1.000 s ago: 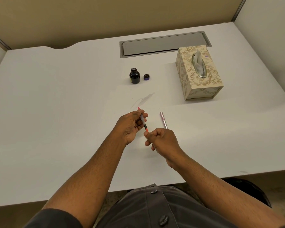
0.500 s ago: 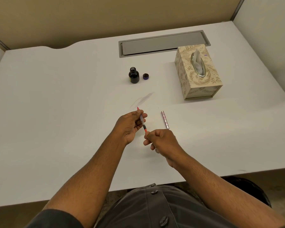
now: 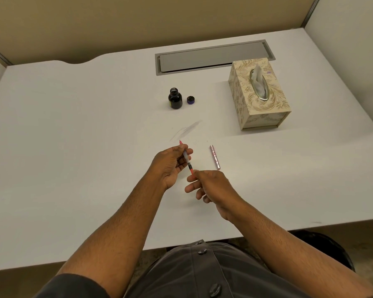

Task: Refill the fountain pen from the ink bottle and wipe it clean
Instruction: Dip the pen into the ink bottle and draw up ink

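Note:
I hold the fountain pen's inner part, a clear converter with a pink nib pointing away from me, above the white desk. My left hand grips its front section. My right hand pinches the red knob at its rear end between thumb and forefinger. The pen's pink barrel lies on the desk just right of my hands. The dark ink bottle stands uncapped further back, with its cap right beside it.
A patterned tissue box with a tissue sticking out stands at the right rear. A grey cable hatch is set into the desk behind the bottle. A faint smudge marks the desk ahead of the nib. Partition walls surround the desk.
My right hand's lower fingers have spread out a little while its fingertips stay on the red knob. The pen and my left hand have hardly moved.

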`<state>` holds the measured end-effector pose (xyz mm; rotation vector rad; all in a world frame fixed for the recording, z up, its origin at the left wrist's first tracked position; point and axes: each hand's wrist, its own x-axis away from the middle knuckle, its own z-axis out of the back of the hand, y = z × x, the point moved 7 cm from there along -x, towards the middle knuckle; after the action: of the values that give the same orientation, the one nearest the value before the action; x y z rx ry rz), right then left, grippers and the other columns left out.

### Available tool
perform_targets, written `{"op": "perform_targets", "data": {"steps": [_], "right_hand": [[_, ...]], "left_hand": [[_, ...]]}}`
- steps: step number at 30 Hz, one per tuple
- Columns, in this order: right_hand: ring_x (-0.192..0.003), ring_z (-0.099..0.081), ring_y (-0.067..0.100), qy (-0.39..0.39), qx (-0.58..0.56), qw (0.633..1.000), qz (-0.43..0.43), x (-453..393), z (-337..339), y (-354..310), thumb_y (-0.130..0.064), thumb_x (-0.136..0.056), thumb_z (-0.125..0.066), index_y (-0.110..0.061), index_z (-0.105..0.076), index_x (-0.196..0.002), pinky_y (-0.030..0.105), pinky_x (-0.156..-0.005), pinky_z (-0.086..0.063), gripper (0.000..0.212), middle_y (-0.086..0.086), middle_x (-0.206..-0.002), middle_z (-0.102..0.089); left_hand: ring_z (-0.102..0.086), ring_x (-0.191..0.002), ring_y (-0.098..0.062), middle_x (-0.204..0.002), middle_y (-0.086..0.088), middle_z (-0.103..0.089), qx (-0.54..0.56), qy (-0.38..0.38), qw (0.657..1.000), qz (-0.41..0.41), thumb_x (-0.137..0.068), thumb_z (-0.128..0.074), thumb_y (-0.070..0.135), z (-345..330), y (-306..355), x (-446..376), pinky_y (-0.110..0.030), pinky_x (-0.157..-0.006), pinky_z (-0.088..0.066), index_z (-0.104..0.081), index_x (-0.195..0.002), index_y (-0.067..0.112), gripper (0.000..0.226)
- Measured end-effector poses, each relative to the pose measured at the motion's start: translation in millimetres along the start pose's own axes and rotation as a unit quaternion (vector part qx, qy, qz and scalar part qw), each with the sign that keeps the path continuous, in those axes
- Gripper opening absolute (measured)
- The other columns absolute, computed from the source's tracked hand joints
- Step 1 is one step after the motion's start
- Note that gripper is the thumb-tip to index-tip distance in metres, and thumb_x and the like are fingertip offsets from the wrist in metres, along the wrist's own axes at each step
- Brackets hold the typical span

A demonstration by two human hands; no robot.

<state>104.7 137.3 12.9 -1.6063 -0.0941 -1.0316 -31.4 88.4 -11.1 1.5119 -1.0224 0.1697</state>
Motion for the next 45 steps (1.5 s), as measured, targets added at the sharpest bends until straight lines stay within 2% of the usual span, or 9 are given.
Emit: {"op": "perform_targets", "data": {"steps": [5,16,20,24,27,30,33,40,45], "right_hand": [[-0.052,-0.057,0.009,-0.014,0.002,1.0,-0.007,-0.2,-1.8,0.6,-0.021,-0.093,-0.039,-0.011,-0.069,-0.09,0.022,-0.051,-0.042,0.032,0.002,-0.076,-0.076],[-0.057,-0.057,0.006,0.013,0.039,0.999,0.024,-2.2,1.8,1.0,-0.029,-0.088,-0.064,-0.014,-0.065,-0.084,0.024,-0.058,-0.043,0.016,-0.006,-0.074,-0.076],[-0.055,-0.059,0.004,0.019,0.035,0.999,0.032,-1.5,1.9,0.0,-0.032,-0.086,-0.068,-0.014,-0.065,-0.084,0.024,-0.059,-0.043,0.019,-0.006,-0.074,-0.076],[-0.055,-0.06,0.006,-0.007,0.012,1.0,0.028,-0.4,0.8,-3.2,-0.04,-0.093,-0.054,-0.018,-0.068,-0.093,0.025,-0.058,-0.044,0.026,-0.005,-0.076,-0.076],[-0.056,-0.06,0.008,-0.031,0.008,0.999,0.025,-0.8,0.2,-3.6,-0.032,-0.1,-0.039,-0.017,-0.068,-0.096,0.024,-0.056,-0.044,0.032,-0.002,-0.079,-0.077],[-0.058,-0.061,0.01,-0.053,0.012,0.998,0.02,-0.7,-2.5,-2.2,-0.027,-0.101,-0.036,-0.015,-0.067,-0.096,0.023,-0.056,-0.044,0.034,0.0,-0.081,-0.077],[-0.056,-0.06,0.008,-0.059,0.0,0.998,0.022,-1.0,-3.0,-1.3,-0.027,-0.101,-0.04,-0.012,-0.067,-0.095,0.022,-0.054,-0.044,0.031,0.0,-0.082,-0.077],[-0.053,-0.058,0.004,-0.024,0.009,0.999,0.033,-3.3,2.5,-0.5,-0.037,-0.089,-0.063,-0.01,-0.061,-0.094,0.024,-0.054,-0.044,0.028,-0.004,-0.078,-0.077],[-0.055,-0.059,0.007,-0.019,-0.005,1.0,0.021,-2.4,3.4,1.8,-0.044,-0.089,-0.06,-0.013,-0.062,-0.095,0.024,-0.055,-0.044,0.032,-0.003,-0.079,-0.077]], "left_hand": [[-0.069,-0.073,-0.014,-0.081,-0.004,-0.075,0.001,-0.003,1.0,0.004,-0.09,-0.064,0.019,-0.3,-1.5,-0.5,-0.026,-0.068,-0.052,-0.07,-0.092,0.01,0.012],[-0.069,-0.074,-0.014,-0.081,-0.005,-0.075,0.007,0.003,1.0,0.006,-0.091,-0.062,0.018,2.2,-2.5,0.1,-0.027,-0.071,-0.053,-0.07,-0.093,0.009,0.012],[-0.068,-0.075,-0.015,-0.083,-0.006,-0.074,0.006,-0.002,1.0,0.005,-0.092,-0.061,0.017,-0.9,-1.8,1.7,-0.026,-0.072,-0.053,-0.07,-0.093,0.009,0.012],[-0.069,-0.075,-0.015,-0.083,-0.006,-0.075,0.006,-0.001,1.0,0.005,-0.091,-0.062,0.017,-0.4,1.0,1.8,-0.028,-0.074,-0.053,-0.07,-0.093,0.009,0.012],[-0.069,-0.075,-0.015,-0.082,-0.005,-0.075,0.005,0.0,1.0,0.004,-0.09,-0.063,0.017,0.0,2.1,1.8,-0.027,-0.072,-0.053,-0.07,-0.092,0.009,0.011],[-0.068,-0.075,-0.015,-0.082,-0.006,-0.075,0.002,-0.003,1.0,0.003,-0.091,-0.063,0.017,-1.4,2.0,1.6,-0.027,-0.072,-0.053,-0.071,-0.093,0.009,0.012],[-0.068,-0.075,-0.015,-0.081,-0.005,-0.075,-0.002,-0.007,1.0,0.002,-0.09,-0.063,0.018,-2.9,2.3,1.9,-0.027,-0.072,-0.053,-0.071,-0.093,0.009,0.012],[-0.069,-0.077,-0.016,-0.084,-0.006,-0.075,-0.008,-0.007,1.0,-0.002,-0.09,-0.063,0.02,-3.8,2.4,4.0,-0.028,-0.075,-0.053,-0.07,-0.094,0.009,0.013],[-0.068,-0.076,-0.016,-0.086,-0.007,-0.074,-0.009,-0.009,1.0,-0.004,-0.09,-0.063,0.02,-5.1,3.4,5.6,-0.027,-0.072,-0.053,-0.07,-0.094,0.009,0.013]]}}
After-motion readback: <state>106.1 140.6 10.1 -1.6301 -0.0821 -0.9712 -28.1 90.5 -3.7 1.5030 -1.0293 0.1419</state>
